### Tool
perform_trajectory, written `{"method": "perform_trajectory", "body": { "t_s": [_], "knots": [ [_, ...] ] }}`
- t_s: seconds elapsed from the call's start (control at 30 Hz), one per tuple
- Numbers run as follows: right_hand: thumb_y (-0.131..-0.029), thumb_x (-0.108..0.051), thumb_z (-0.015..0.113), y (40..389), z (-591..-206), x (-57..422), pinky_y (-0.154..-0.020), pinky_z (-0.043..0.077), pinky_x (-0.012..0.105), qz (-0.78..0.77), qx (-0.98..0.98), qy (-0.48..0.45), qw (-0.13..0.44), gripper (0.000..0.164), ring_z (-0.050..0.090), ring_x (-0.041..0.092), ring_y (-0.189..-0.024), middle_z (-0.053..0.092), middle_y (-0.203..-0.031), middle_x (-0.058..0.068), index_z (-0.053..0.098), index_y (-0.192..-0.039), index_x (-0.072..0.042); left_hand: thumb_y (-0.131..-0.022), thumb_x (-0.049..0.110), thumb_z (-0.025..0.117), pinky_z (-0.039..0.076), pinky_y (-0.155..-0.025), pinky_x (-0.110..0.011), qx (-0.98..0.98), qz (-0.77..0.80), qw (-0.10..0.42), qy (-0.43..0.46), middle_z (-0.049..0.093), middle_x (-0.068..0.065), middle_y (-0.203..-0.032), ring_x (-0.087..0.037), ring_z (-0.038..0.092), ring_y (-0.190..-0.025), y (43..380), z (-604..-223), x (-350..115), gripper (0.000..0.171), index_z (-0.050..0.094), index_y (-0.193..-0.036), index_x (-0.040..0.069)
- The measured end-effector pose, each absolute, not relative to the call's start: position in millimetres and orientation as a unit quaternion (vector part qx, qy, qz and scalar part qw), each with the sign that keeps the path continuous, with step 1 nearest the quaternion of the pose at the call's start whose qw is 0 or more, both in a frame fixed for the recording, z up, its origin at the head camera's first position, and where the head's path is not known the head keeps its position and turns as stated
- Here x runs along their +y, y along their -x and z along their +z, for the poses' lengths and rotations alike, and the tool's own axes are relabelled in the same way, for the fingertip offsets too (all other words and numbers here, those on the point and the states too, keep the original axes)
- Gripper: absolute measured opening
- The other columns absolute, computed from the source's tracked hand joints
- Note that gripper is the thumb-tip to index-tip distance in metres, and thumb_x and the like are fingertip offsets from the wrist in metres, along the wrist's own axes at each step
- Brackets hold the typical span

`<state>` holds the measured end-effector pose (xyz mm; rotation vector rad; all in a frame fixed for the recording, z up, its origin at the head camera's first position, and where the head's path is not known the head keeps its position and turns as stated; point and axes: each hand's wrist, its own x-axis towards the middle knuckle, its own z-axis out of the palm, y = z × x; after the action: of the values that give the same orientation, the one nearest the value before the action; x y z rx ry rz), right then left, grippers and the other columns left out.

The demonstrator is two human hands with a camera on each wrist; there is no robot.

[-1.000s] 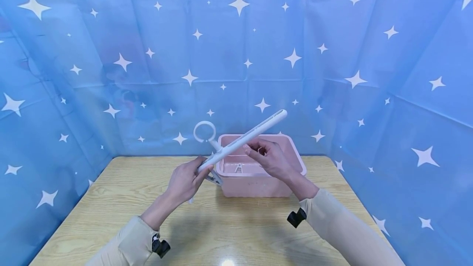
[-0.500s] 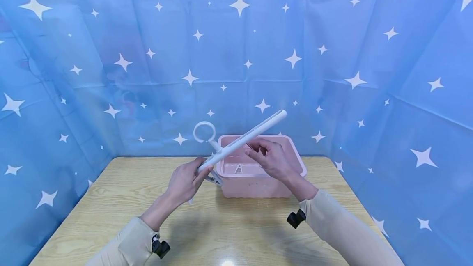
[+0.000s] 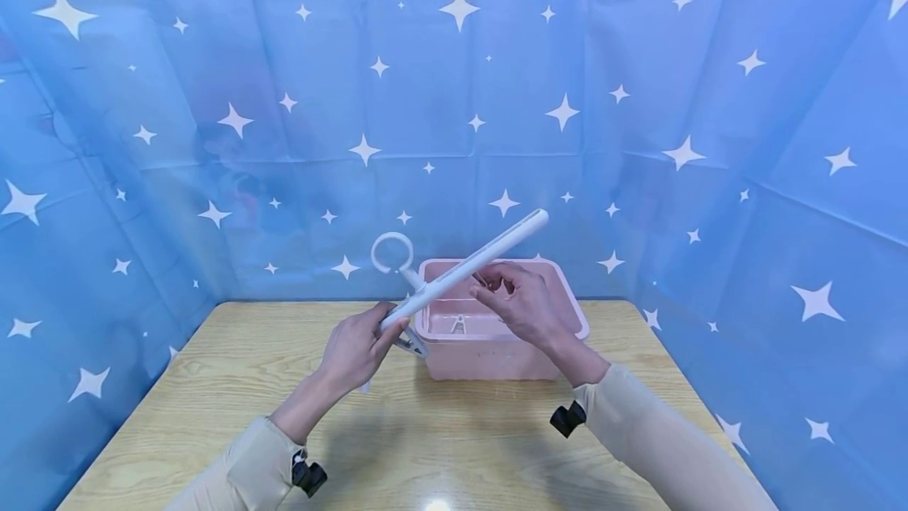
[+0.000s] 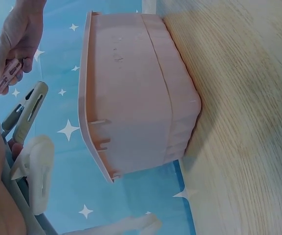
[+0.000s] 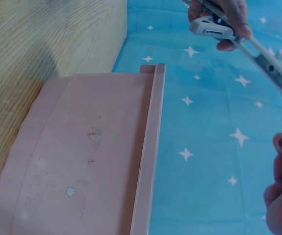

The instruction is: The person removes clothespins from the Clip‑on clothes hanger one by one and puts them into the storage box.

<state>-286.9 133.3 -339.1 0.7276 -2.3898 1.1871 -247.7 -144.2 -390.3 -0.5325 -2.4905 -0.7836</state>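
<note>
My left hand grips a white bar-shaped clothes hanger near its lower left end, with the bar slanting up to the right. A ring-shaped hook rises from the bar. Two pale clips hang on it beside the left hand in the left wrist view, a greyish clip and a white clip. Under the bar, my right hand pinches a pink clothespin between thumb and fingers, close to the hanger. In the right wrist view the right hand is cut off by the frame edge.
Behind and below the hands, a pink plastic basket stands on the wooden table. A small white clip shows inside it. A blue curtain with white stars surrounds the table at the back and sides.
</note>
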Motion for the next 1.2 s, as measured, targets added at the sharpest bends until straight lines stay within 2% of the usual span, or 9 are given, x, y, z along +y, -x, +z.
{"method": "perform_trajectory", "body": {
  "t_s": [0.23,0.5,0.83,1.07,1.2],
  "knots": [
    [-0.09,-0.042,0.073,289.1,-341.8,136.4,-0.058,0.037,0.022,0.448,-0.843,-0.256,0.155,0.017,0.048,0.017,-0.068,0.057,-0.076,-0.003,0.071,-0.096,-0.026,-0.101,0.039,0.057,0.036,-0.052,-0.023,-0.901,-0.292,0.249,0.201,0.051,0.011,-0.065,-0.005,0.044,-0.054,247.6,-389.7,-142.9,0.024,0.067,-0.107,0.017],
    [-0.091,-0.044,0.072,287.1,-341.9,137.7,-0.061,0.037,0.024,0.491,-0.828,-0.245,0.114,0.022,0.049,0.031,-0.075,0.06,-0.082,0.001,0.073,-0.101,-0.025,-0.101,0.038,0.059,0.037,-0.054,-0.023,-0.9,-0.292,0.255,0.199,0.053,0.012,-0.066,-0.004,0.044,-0.055,248.8,-391.6,-142.8,0.024,0.067,-0.109,0.017],
    [-0.092,-0.043,0.071,288.5,-344.5,141.6,-0.06,0.037,0.024,0.508,-0.823,-0.234,0.097,0.027,0.047,0.029,-0.072,0.061,-0.086,0.003,0.071,-0.108,-0.022,-0.1,0.039,0.059,0.038,-0.054,-0.023,-0.897,-0.297,0.262,0.198,0.053,0.011,-0.067,-0.004,0.045,-0.055,248.4,-391.6,-142.9,0.024,0.067,-0.108,0.017],
    [-0.092,-0.044,0.071,288.9,-344.1,142.2,-0.058,0.038,0.023,0.497,-0.83,-0.229,0.104,0.029,0.047,0.018,-0.069,0.061,-0.086,0.001,0.071,-0.108,-0.02,-0.1,0.04,0.059,0.038,-0.055,-0.024,-0.898,-0.302,0.258,0.191,0.055,0.01,-0.068,-0.005,0.045,-0.057,248.3,-391.1,-144.2,0.026,0.067,-0.109,0.016],
    [-0.092,-0.044,0.07,288.7,-342.9,141.8,-0.059,0.038,0.022,0.489,-0.835,-0.231,0.107,0.03,0.049,0.021,-0.072,0.061,-0.087,0.0,0.071,-0.11,-0.02,-0.101,0.039,0.058,0.039,-0.055,-0.025,-0.898,-0.299,0.261,0.191,0.055,0.01,-0.068,-0.006,0.046,-0.057,247.4,-389.2,-143.8,0.027,0.067,-0.11,0.015]
  ]
}}
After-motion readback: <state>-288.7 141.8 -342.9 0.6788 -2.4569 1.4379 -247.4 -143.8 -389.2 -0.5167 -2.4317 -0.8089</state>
